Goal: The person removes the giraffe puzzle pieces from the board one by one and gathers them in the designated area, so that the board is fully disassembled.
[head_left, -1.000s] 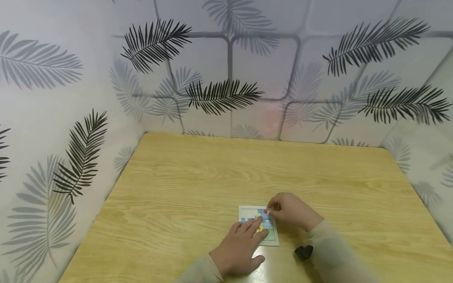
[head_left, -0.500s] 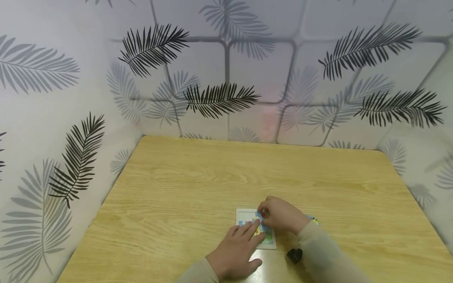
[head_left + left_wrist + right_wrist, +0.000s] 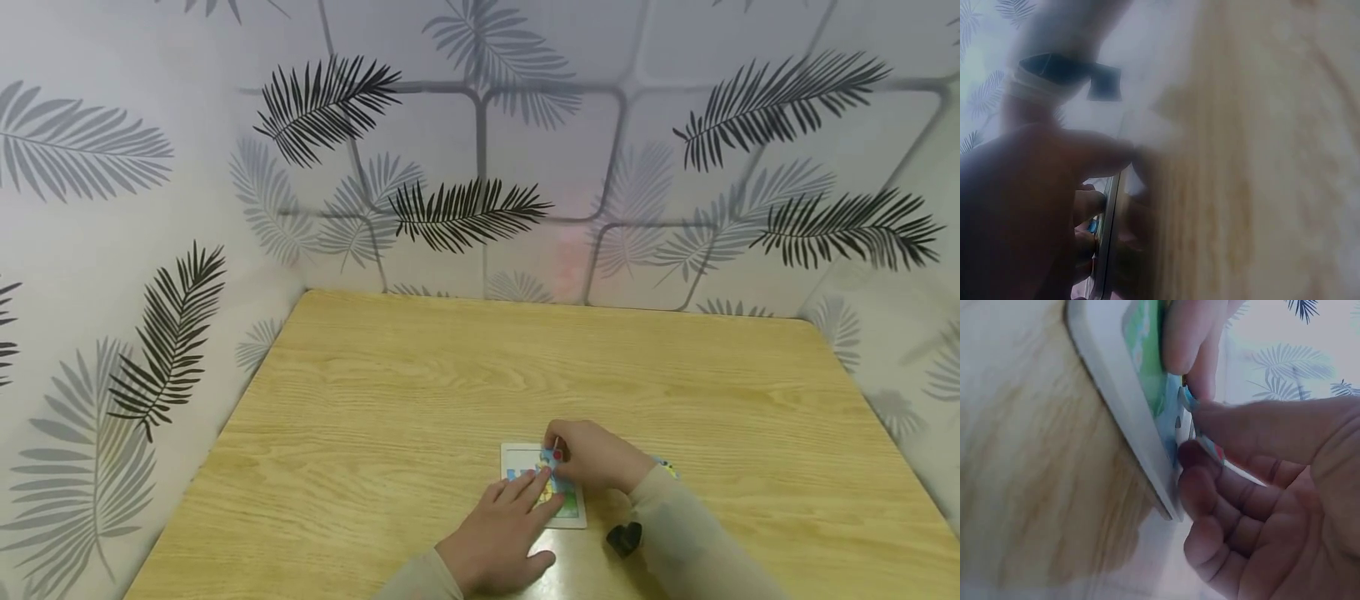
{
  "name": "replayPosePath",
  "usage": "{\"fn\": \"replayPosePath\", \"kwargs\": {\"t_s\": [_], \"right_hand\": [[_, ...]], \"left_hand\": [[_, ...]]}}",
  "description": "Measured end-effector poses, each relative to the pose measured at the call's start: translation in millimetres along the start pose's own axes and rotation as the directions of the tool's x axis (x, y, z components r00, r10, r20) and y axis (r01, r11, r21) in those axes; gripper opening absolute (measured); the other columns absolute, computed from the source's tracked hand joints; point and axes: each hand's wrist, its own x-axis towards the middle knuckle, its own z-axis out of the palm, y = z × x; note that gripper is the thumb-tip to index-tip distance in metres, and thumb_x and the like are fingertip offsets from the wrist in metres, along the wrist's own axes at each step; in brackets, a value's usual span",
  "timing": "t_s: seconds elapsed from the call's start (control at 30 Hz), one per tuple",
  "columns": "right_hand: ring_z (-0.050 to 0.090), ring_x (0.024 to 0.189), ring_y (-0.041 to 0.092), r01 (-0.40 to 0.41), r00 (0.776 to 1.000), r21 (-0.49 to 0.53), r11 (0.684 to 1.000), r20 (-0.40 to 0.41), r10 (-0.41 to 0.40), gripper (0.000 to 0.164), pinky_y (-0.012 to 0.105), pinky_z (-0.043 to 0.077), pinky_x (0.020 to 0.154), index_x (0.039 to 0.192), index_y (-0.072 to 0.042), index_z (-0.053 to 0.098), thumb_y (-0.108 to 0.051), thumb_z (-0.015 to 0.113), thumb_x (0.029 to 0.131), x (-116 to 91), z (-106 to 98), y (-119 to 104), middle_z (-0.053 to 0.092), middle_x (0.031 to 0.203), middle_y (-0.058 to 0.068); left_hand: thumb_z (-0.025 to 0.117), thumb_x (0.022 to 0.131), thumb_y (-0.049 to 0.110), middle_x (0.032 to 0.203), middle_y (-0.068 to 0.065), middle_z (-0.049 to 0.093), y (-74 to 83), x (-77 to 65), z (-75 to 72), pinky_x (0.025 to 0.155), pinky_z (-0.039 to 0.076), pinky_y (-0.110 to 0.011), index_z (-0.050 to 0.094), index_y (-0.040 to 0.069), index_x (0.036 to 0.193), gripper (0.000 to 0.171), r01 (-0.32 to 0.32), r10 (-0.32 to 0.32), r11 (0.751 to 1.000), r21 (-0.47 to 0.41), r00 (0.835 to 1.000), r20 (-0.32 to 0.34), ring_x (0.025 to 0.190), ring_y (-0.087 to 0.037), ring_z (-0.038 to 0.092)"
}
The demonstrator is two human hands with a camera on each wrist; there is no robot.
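Observation:
A small jigsaw puzzle in a white-framed tray (image 3: pixel 522 448) lies on the table, part of its blue, green and yellow picture filled in. My left hand (image 3: pixel 495 533) rests on it from the lower left, fingers spread flat over the pieces. At the tray's upper right, my right hand (image 3: pixel 596 454) pinches a blue puzzle piece (image 3: pixel 552 457) with a red spot between thumb and fingertips. In the right wrist view this piece (image 3: pixel 1210 449) stands tilted, close over the tray's surface. The left wrist view shows the left thumb (image 3: pixel 1100 153) beside the tray's edge (image 3: pixel 1107 244).
Beyond the right sleeve, a blue and yellow piece (image 3: pixel 666 468) lies on the wood-grain table (image 3: pixel 375 400), partly hidden. A black device (image 3: pixel 624 540) sits at the right wrist. Leaf-patterned walls (image 3: pixel 420 267) border the table's back and sides.
My right hand has moved left and slightly inward over the tray with the puzzle piece, uncovering the blue and yellow piece behind the sleeve. The left hand stays on the puzzle.

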Motion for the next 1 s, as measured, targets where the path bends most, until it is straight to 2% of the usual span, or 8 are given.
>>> {"fn": "replayPosePath", "kwargs": {"t_s": [0.23, 0.47, 0.73, 1.0], "right_hand": [[0.057, 0.077, 0.011, 0.018, 1.000, 0.036, 0.999, -0.025, -0.017, 0.009, 0.034, 0.051, 0.071, 0.098, -0.011, 0.067, -0.004, 0.069, 0.092, -1.6, -1.6, 5.5, 0.063, 0.084, -0.004], [0.060, 0.079, 0.010, 0.043, 0.999, 0.086, 0.995, -0.036, -0.040, 0.014, 0.035, 0.053, 0.073, 0.106, -0.008, 0.068, -0.007, 0.071, 0.092, -1.6, -0.2, 14.2, 0.066, 0.086, -0.004], [0.060, 0.079, 0.009, 0.030, 0.999, 0.112, 0.993, -0.047, -0.025, 0.010, 0.033, 0.051, 0.075, 0.102, -0.014, 0.071, -0.010, 0.070, 0.093, -5.6, 2.0, 21.7, 0.066, 0.085, -0.009], [0.059, 0.081, 0.011, 0.015, 0.998, 0.136, 0.991, -0.070, -0.006, 0.012, 0.033, 0.051, 0.073, 0.105, -0.012, 0.071, -0.011, 0.069, 0.094, -10.5, -1.4, 27.8, 0.065, 0.088, -0.006]], "left_hand": [[0.044, 0.102, 0.050, 0.167, -0.006, 0.019, 0.5, -0.7, 0.4, 0.117, 0.026, -0.050, 0.033, 0.021, 0.159, 0.065, -0.005, 0.006, 1.000, 0.025, 1.000, -0.025, 0.153, -0.025, 0.019], [0.046, 0.102, 0.050, 0.168, -0.004, 0.017, 0.2, -1.2, -0.8, 0.117, 0.026, -0.051, 0.032, 0.020, 0.159, 0.066, -0.012, 0.012, 1.000, 0.020, 1.000, -0.020, 0.153, -0.025, 0.018], [0.047, 0.101, 0.050, 0.168, -0.001, 0.018, 0.8, -0.1, 0.2, 0.116, 0.027, -0.051, 0.032, 0.020, 0.159, 0.067, -0.011, 0.012, 1.000, 0.021, 1.000, -0.020, 0.153, -0.025, 0.021], [0.046, 0.101, 0.050, 0.168, 0.001, 0.015, 1.1, 0.4, 1.6, 0.118, 0.025, -0.051, 0.030, 0.021, 0.160, 0.067, -0.002, 0.002, 1.000, -0.012, 1.000, -0.003, 0.153, -0.025, 0.018]]}}
